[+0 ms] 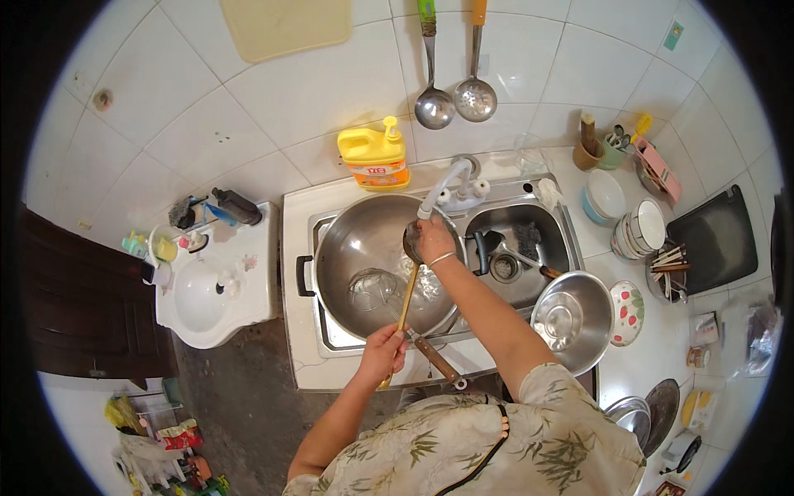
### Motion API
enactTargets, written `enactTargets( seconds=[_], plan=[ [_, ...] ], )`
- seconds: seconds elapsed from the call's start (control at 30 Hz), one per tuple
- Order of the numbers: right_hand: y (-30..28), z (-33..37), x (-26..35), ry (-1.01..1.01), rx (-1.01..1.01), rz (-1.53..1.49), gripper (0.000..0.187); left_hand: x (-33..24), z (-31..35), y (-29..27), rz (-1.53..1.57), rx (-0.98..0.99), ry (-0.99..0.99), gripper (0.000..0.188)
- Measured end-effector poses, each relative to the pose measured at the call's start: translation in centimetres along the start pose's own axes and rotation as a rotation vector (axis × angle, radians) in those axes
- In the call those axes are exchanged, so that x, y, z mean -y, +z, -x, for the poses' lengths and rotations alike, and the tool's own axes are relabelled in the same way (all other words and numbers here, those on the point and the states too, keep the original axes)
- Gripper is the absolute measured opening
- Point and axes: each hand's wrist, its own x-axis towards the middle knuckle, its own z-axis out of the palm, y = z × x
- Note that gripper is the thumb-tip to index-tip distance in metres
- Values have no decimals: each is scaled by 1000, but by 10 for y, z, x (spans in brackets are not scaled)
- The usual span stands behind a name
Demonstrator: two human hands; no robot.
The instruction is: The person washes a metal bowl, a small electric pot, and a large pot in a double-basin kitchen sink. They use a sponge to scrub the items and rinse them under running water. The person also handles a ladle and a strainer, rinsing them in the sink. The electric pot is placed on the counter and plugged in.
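Observation:
My left hand [384, 355] is wrapped round the long golden handle of a ladle [408, 293], which slants across a wide steel pot [335, 248]. At its upper end, my right hand [436, 240] grips the dark bowl of the ladle, just below the white faucet [447, 183]. The right fingers partly cover that bowl. Inside the pot, which sits over the left sink basin, lies a wire strainer [372, 289]. Its wooden handle [437, 361] sticks out over the near rim, close to my left hand. Water shows in the pot.
The right sink basin [529, 223] holds a dark scrubber and a utensil. A steel basin [572, 322] overlaps its near right corner. Stacked bowls [641, 227] and a strawberry-patterned dish [627, 312] stand right. A yellow jug [375, 155] stands behind the pot; two ladles [434, 107] hang above.

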Motion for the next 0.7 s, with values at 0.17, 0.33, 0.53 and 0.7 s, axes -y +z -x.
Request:
enactTargets(
  seconds=[0.17,0.33,0.53,0.7],
  plan=[
    [-20,18,33,85,149,-17,31,0,-3,8,0,-26,48,23],
    [7,31,28,103,7,-201,35,-10,-3,1,-266,7,69,25],
    [12,23,34,123,-235,-546,26,-20,-3,0,-351,-23,62,25],
    [-9,-3,11,119,-415,-412,14,-28,11,1,-196,8,2,25]
  ],
)
